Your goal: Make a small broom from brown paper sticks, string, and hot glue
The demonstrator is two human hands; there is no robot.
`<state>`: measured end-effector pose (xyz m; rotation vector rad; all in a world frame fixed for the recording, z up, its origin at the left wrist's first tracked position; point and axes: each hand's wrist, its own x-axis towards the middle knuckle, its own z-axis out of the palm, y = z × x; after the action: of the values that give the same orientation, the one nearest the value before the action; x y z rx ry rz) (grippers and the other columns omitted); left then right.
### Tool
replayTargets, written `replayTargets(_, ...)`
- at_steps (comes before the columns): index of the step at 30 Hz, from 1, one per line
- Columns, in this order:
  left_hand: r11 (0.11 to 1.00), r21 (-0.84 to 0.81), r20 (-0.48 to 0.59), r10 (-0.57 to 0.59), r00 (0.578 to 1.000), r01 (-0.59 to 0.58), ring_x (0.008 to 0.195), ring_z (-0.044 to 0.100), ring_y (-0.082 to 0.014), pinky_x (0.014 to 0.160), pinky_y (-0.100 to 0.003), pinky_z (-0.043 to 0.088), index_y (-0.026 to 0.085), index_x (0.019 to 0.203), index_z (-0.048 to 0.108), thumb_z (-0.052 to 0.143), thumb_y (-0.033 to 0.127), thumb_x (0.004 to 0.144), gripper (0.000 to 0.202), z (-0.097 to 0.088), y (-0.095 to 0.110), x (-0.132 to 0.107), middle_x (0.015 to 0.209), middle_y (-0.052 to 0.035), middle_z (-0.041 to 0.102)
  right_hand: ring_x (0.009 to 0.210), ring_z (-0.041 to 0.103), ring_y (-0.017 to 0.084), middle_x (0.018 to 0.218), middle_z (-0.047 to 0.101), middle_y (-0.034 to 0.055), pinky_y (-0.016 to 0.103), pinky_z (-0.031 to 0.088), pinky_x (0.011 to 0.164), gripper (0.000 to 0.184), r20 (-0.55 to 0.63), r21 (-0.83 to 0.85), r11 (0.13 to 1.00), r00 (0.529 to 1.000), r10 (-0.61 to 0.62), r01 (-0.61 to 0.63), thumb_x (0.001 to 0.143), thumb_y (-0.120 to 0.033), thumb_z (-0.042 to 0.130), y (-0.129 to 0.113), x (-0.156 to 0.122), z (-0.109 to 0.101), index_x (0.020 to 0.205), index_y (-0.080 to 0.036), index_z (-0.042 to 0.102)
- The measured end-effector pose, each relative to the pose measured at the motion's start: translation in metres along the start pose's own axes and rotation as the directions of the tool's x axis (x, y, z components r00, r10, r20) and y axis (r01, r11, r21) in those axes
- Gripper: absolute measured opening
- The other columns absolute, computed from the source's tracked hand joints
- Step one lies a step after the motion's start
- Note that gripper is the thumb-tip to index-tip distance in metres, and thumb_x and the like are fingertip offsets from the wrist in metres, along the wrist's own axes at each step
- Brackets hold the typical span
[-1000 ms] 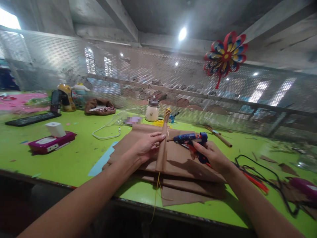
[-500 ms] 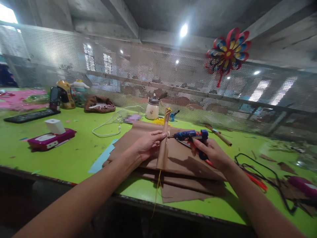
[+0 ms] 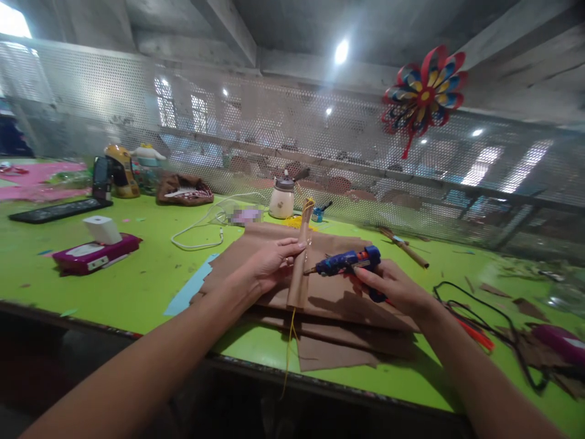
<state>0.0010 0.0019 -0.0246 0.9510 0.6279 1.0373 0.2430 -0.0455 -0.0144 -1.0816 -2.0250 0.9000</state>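
1. This looks like a craft workshop, a place for making things by hand.
2. A long, flat, bright green work table (image 3: 137,289) stretches from 9 to 4 o'clock.
3. At 4 o'clock is a blue plastic glue gun (image 3: 345,262), its tip just beside a rolled brown paper tube (image 3: 297,283).
4. Big, flat brown paper sheets (image 3: 331,289) lie in a pile at 5 o'clock.
5. Torn brown paper scraps (image 3: 494,291) lie between 3 and 4 o'clock.
6. A grey wall full of tiny holes (image 3: 260,137) stands behind.
7. At 12 o'clock is a bare grey concrete ceiling (image 3: 301,27) with thick beams.
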Motion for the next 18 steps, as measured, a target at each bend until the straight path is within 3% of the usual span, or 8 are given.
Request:
replayTargets(4, 0.999, 0.044, -0.048, -0.002, 0.999, 0.004, 0.065, 0.058, -0.0079, 0.056, -0.017, 0.046, 0.014, 0.082, 0.068, 0.069, 0.011, 0.07, 0.013, 0.0044, 0.002, -0.0025, 0.083, -0.004, 0.067, 0.058, 0.05, 0.014, 0.064, 0.056, 0.0042, 0.027, 0.041, 0.054, 0.039, -0.142, 0.089, 0.996, 0.99, -0.011, 0.024, 0.083, -0.051, 0.05, 0.0004, 0.0043, 0.002, 0.07, -0.015, 0.058)
replayTargets(8, 0.997, 0.078, -0.06, -0.019, 0.998, 0.023, 0.074, 0.06, -0.0096, 0.064, -0.018, 0.047, 0.014, 0.087, 0.069, 0.066, 0.011, 0.073, 0.015, 0.0099, 0.0033, -0.0062, 0.094, -0.0067, 0.067, 0.056, 0.048, 0.013, 0.063, 0.055, 0.0047, 0.028, 0.041, 0.055, 0.04, -0.259, 0.071, 0.997, 0.966, -0.02, 0.039, 0.083, -0.05, 0.051, -0.0022, 0.0089, 0.0049, 0.065, -0.015, 0.056)
replayTargets(13, 0.997, 0.069, -0.036, -0.02, 0.999, 0.023, 0.079, 0.061, -0.0121, 0.069, -0.021, 0.048, 0.014, 0.092, 0.069, 0.069, 0.013, 0.07, 0.022, 0.0074, 0.0013, -0.0053, 0.098, -0.0077, 0.067, 0.056, 0.049, 0.014, 0.061, 0.054, 0.0049, 0.029, 0.04, 0.055, 0.04, -0.204, 0.044, 0.998, 0.979, -0.024, 0.034, 0.085, -0.049, 0.049, -0.0018, 0.0085, 0.0062, 0.064, -0.015, 0.056)
replayTargets(18, 1.0, 0.006, 0.018, -0.018, 1.0, 0.018, 0.074, 0.061, -0.0114, 0.065, -0.021, 0.048, 0.014, 0.088, 0.069, 0.073, 0.012, 0.066, 0.022, 0.0037, 0.0008, -0.0023, 0.089, -0.0061, 0.069, 0.056, 0.049, 0.013, 0.061, 0.053, 0.0031, 0.027, 0.039, 0.053, 0.04, -0.125, 0.075, 0.997, 0.992, -0.016, 0.026, 0.085, -0.049, 0.049, 0.0023, 0.0051, 0.0055, 0.067, -0.014, 0.056)
